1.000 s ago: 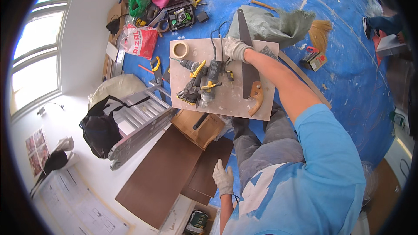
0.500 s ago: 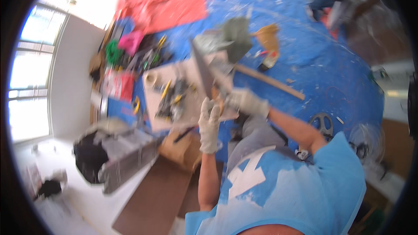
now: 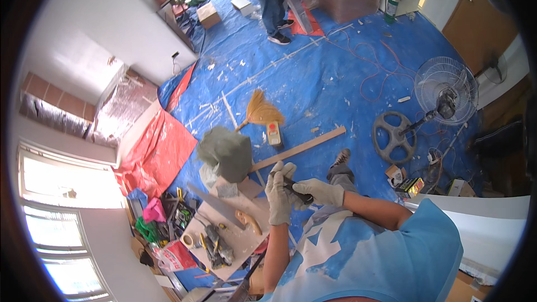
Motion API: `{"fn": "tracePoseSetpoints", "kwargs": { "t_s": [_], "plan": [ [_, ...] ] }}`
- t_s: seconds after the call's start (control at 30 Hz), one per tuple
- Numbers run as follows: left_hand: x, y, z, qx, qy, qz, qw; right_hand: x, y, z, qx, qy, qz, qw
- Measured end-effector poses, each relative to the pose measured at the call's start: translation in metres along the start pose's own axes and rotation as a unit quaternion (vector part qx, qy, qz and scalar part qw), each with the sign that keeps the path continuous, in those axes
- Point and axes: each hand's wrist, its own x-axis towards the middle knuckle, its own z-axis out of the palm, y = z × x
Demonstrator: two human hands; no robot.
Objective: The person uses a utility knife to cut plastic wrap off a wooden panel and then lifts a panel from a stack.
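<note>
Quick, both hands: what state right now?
Left hand: gloved, fingers at a dark object; can't tell whether closed on it.
Right hand: gloved, closed on the same dark object, kind unclear.

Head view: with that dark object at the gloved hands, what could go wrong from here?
The dark object might slip, since the left hand and right hand meet at it in fabric gloves.

The saw lies loose on the board, its wooden handle near the edge; a bump could knock it off.

The wooden strip on the blue sheet lies close to the shoe, a possible trip.
</note>
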Motion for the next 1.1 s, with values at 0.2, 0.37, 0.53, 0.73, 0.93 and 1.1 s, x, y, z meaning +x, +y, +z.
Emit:
{"fn": "tracePoseSetpoints", "kwargs": {
  "t_s": [0.2,0.37,0.53,0.73,0.93,1.1],
  "plan": [
    [0.127,-0.010,0.153,0.194,-0.114,-0.058,0.973,-0.030,-0.142,-0.124,-0.057,0.069,-0.103,0.991],
    [0.236,-0.038,0.278,0.140,-0.155,-0.066,0.976,-0.025,-0.245,-0.214,0.048,0.090,-0.185,0.977],
    [0.315,-0.053,0.382,0.093,-0.157,-0.104,0.978,-0.019,-0.320,-0.302,-0.068,0.073,-0.309,0.946],
    [0.431,-0.078,0.434,0.065,-0.145,-0.159,0.974,0.005,-0.415,-0.366,0.198,0.048,-0.166,0.965],
    [0.608,-0.085,0.504,0.047,-0.209,-0.180,0.960,0.088,-0.531,-0.469,0.131,0.163,-0.210,0.955],
    [0.756,-0.068,0.581,0.092,-0.219,-0.184,0.954,0.161,-0.676,-0.532,0.075,0.324,-0.136,0.933]
  ]
}}
